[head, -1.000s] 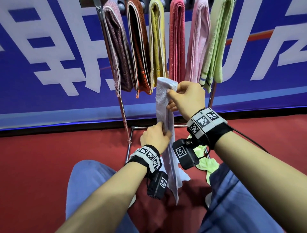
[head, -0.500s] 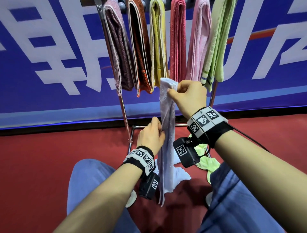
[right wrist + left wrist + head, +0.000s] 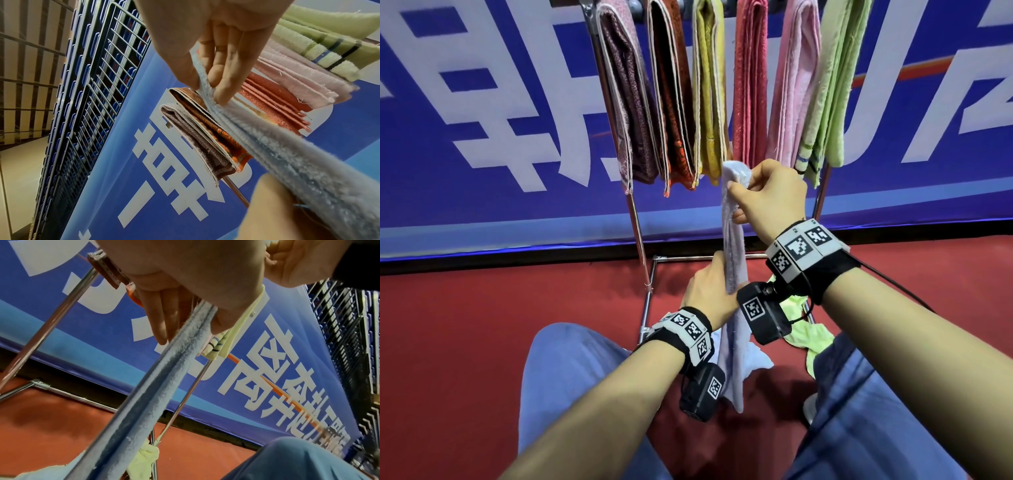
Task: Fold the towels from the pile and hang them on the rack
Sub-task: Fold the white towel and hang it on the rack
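Right hand (image 3: 768, 198) pinches the top end of the pale blue towel (image 3: 734, 274), held hanging in front of the rack (image 3: 635, 219), below the six towels already hung. Left hand (image 3: 709, 291): a second ago fingers wrapped the strip at mid-length; now they lie nearly straight along it, thumb on the far side, grip loosened to a light flat press. Towel hangs straighter and narrower than before, lower end trailing near the floor. Judgement: lengthwise fold being smoothed down; cross fold and hanging remain. A yellow-green towel (image 3: 804, 332) waits on the floor.
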A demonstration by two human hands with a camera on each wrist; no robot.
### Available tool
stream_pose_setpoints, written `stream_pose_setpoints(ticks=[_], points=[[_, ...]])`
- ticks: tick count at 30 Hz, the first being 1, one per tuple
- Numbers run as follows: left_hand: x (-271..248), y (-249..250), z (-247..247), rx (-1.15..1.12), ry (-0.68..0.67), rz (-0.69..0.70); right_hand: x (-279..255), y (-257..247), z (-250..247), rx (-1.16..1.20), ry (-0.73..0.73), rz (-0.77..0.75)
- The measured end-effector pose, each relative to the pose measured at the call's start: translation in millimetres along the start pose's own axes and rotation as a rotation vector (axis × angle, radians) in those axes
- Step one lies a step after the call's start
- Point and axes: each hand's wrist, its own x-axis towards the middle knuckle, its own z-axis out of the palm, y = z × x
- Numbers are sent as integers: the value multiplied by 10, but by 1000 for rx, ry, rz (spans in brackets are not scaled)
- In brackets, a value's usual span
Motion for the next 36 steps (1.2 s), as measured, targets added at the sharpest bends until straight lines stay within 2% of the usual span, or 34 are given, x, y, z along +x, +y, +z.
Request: stream_pose_setpoints(ticks=[8,12,16,18,20,23,27,30,36], points=[[-16,125,88,59,-113,-116,6,-53,53,129,-11,56],[62,168,94,-158,-79,-255,-25,-31,86,240,-87,67],[119,138,96,-360,19,-208,-15,-22,124,193,-311,50],[147,124,64,-492,87,-220,18,79,102,162,-354,91],[199,116,0,-658,103,-281,41,262,43,98,-309,130],[266,28,-86,-821,127,-355,-37,549,-53,-166,-276,112],[257,-25,-119,-950,133,-340,-282,812,-71,-475,-406,-16],[239,27,-135,-978,135,-314,-418,920,-34,-582,-472,-53],[190,18,-153,-904,158,-243,-481,955,42,-760,-417,-130]])
